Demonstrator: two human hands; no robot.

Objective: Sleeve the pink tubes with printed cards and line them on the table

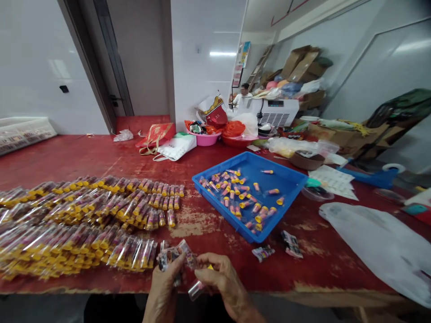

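Note:
At the near edge of the red table [208, 224], my left hand [164, 287] is closed on a small bundle of clear printed wrappers [175, 255]. My right hand [224, 280] pinches a clear plastic tube [197, 288] with a yellow end, held close against the wrappers. Both hands meet just in front of me. Left of them lie rows of several packed tubes with yellow caps [84, 220]. A blue tray [286, 179] with several loose small tubes stands ahead to the right.
Two small printed packets [291, 244] lie near the tray. A white plastic bag [380, 246] covers the table's right side. Bags, a pink basin [206, 139], boxes and a white machine [276, 112] crowd the far edge. A doorway is at back left.

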